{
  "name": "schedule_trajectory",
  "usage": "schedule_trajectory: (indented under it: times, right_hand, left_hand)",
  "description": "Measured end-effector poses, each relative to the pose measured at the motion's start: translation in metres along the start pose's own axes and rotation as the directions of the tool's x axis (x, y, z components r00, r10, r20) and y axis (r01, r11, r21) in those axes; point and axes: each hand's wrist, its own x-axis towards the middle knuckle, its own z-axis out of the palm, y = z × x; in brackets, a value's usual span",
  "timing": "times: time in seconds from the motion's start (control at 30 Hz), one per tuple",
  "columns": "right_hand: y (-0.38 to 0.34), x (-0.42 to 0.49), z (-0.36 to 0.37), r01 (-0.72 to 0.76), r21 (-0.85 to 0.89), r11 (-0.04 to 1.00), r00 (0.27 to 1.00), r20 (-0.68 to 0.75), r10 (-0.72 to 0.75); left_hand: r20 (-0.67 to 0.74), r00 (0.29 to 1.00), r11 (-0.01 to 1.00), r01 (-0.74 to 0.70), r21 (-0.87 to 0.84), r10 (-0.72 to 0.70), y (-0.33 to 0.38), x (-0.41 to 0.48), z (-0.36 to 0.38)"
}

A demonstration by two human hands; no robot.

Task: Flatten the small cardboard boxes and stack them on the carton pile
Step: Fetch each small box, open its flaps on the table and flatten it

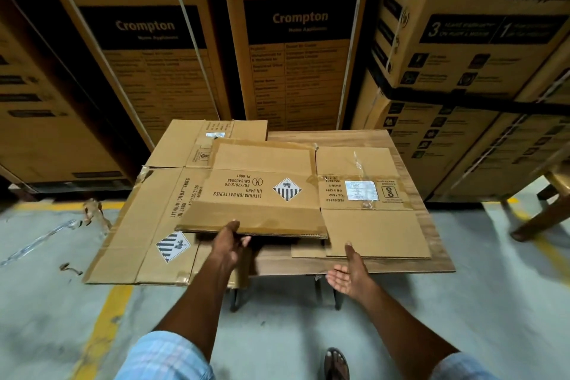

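The left hand pinches the near edge of the flattened box, thumb on top and fingers beneath, and that edge rides lifted above the carton pile. The right hand is spread, palm up and holding nothing, just at 5 o'clock from the box's right flap, apart from it. To seat the piece well, I judge it wise to lower the near edge gently and slide the box toward 9 o'clock until it lies square over the sheets below, the free hand then pressing the flap flat so nothing springs up. The pile rests on a low wooden table whose bare top shows at 3 o'clock. Beyond, at 12 o'clock, tall printed appliance cartons stand in a close wall; the concrete floor bears a yellow line at 7 o'clock and scraps of torn tape at 9 o'clock.
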Motion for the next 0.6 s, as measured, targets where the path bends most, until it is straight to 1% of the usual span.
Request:
schedule_trajectory:
  times: [0.03,0.1,0.13,0.2,0.43,0.5,0.57,0.6]
  right_hand:
    - [-0.001,0.004,0.004,-0.026,0.095,0.995,0.998,0.062,0.021]
    - [-0.007,0.006,0.014,-0.06,0.278,0.959,0.993,0.11,0.03]
    - [-0.012,0.008,0.02,-0.065,0.345,0.936,0.993,0.112,0.028]
    - [-0.018,0.01,0.029,-0.058,0.416,0.907,0.995,0.093,0.022]
    - [-0.02,-0.013,0.062,0.063,0.327,0.943,0.998,-0.033,-0.055]
    - [-0.021,-0.019,0.065,0.155,0.343,0.927,0.988,-0.064,-0.142]
    - [-0.025,-0.025,0.069,0.297,0.286,0.911,0.954,-0.121,-0.274]
    - [-0.028,-0.025,0.072,0.35,0.268,0.898,0.934,-0.177,-0.311]
  left_hand:
    - [0.005,0.999,0.999,-0.036,0.015,0.036,0.001,0.003,0.005]
    - [0.023,0.996,0.996,-0.087,0.018,0.087,0.004,0.002,0.012]
    - [0.019,0.995,0.995,-0.103,-0.001,0.103,0.006,-0.001,0.013]
    - [0.033,0.991,0.991,-0.132,-0.033,0.133,0.009,-0.005,0.014]
    - [0.077,0.978,0.978,-0.189,-0.083,0.196,0.004,-0.017,0.009]
    - [0.092,0.971,0.975,-0.213,-0.065,0.218,0.001,-0.021,0.003]
    - [0.11,0.96,0.966,-0.255,-0.046,0.259,-0.005,-0.031,-0.003]
    - [0.115,0.952,0.959,-0.279,-0.057,0.284,-0.008,-0.036,-0.005]
